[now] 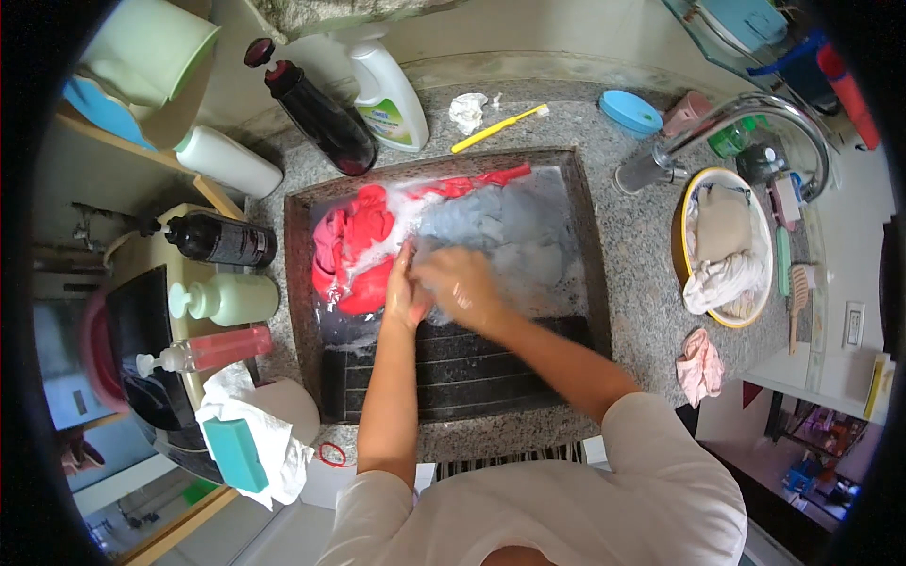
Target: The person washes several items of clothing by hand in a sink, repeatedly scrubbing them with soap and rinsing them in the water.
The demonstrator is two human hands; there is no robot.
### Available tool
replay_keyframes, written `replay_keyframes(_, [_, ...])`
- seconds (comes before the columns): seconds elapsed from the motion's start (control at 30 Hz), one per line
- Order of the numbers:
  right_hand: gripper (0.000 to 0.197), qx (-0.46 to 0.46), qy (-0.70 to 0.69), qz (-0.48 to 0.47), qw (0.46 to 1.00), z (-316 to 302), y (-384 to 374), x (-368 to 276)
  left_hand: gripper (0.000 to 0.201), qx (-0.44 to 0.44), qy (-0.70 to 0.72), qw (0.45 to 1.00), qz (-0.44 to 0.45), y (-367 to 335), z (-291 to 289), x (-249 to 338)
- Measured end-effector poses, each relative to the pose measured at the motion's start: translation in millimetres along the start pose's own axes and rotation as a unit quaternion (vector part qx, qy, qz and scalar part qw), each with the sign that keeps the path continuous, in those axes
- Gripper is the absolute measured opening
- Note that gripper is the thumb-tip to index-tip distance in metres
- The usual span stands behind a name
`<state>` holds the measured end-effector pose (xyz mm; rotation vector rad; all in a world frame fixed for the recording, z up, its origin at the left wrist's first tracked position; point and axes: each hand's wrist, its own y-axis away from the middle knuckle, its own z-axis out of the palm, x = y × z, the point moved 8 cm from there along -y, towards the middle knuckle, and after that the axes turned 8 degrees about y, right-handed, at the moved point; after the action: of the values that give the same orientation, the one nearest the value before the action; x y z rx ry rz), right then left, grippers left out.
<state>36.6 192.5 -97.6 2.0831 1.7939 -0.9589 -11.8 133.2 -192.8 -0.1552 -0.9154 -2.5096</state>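
My left hand (404, 294) is over the middle of the sink (593, 274), at the right edge of a soaked red garment (354, 236). Its fingers are closed; whatever is between them is hidden by my other hand. My right hand (462, 288) is pressed close against it, curled and smeared by motion, with wet, shiny skin. Grey-blue cloth (500, 222) lies in cloudy, soapy water behind my right hand. White suds (406, 222) lie between the red and the grey-blue cloth. A dark ridged washboard surface (453, 368) slopes along the sink's near side.
Several bottles, including a dark pump bottle (321, 113) and a white spray bottle (389, 99), line the back and left. A yellow toothbrush (495, 129) lies behind the sink. Right stand a chrome faucet (651, 168), a basin (681, 236) of cloth and a pink cloth (699, 366).
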Motion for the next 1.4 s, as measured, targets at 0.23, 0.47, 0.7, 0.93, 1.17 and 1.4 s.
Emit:
replay_keyframes(0.23, [0.033, 0.132, -0.022, -0.202, 0.97, 8, 18, -83, 0.032, -0.016, 0.007, 0.994, 0.108, 21, -9, -6])
replay_keyframes(0.47, [0.028, 0.18, -0.032, 0.046, 0.982, 0, -15, 13, 0.025, 0.057, -0.164, 0.981, 0.09, 38, -27, 16])
replay_keyframes(0.7, [0.04, -0.015, 0.163, -0.105, 0.981, 33, 17, 45, 0.06, 0.178, -0.767, 0.547, 0.284, 36, -30, 26])
replay_keyframes(0.93, [0.031, -0.287, 0.143, 0.082, 0.944, 106, -1, 109, 0.058, 0.094, -0.751, 0.579, 0.303, 18, -66, 43])
replay_keyframes(1.17, [0.024, 0.028, -0.057, -0.169, 0.984, 16, 13, -72, 0.047, -0.038, -0.042, 0.998, -0.02, 21, -32, 6])
replay_keyframes(1.4, [0.036, 0.079, -0.042, -0.179, 0.98, 28, 11, -71, 0.042, -0.04, -0.041, 0.997, 0.06, 22, -24, -5])
